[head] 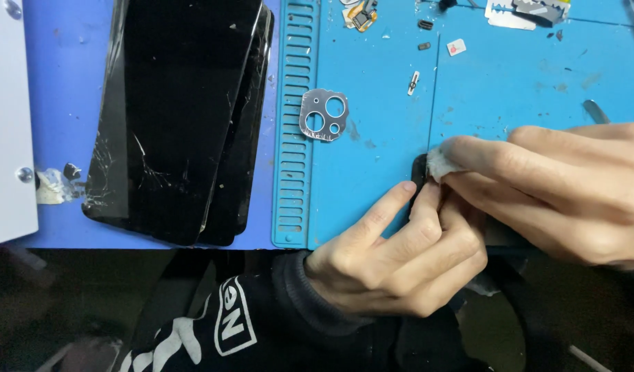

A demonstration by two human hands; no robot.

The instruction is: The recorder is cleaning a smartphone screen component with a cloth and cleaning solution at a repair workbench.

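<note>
Blue silicone work mat (372, 186) w/ a ribbed slot strip down its left edge carries the work. Two hands, both at the mat's lower right.

Right hand (572, 193): thumb and forefinger pinched shut on one small white wad, cloth or tissue, can't tell which (439, 164). The wad is pressed against one small dark part (420, 172) lying on the mat; most of that part is hidden under the fingers, so its shape is unclear.

Left hand (399, 255): fingers curled, forefinger stretched out flat w/ its tip on the mat just beside the dark part, the next finger touching the part from below. Whether it really grips it can't be told. Dark sleeve w/ white print at the wrist.

One grey metal camera-lens plate (324, 115) w/ three round holes (two large, one small) lies apart, up and left of the hands, near the slot strip.

Two black phone screens (179, 117) stacked, top one badly cracked, rest on the darker blue surface left of the mat, well apart from the hands.

Approx. six tiny loose bits along the mat's top edge: one orange flex piece (361, 15), one white-and-red chip (456, 47), one small silver bracket (413, 83), two dark specks, and one metal blade-like piece (530, 12) at top right.

One white panel (7, 117) at far left edge.
</note>
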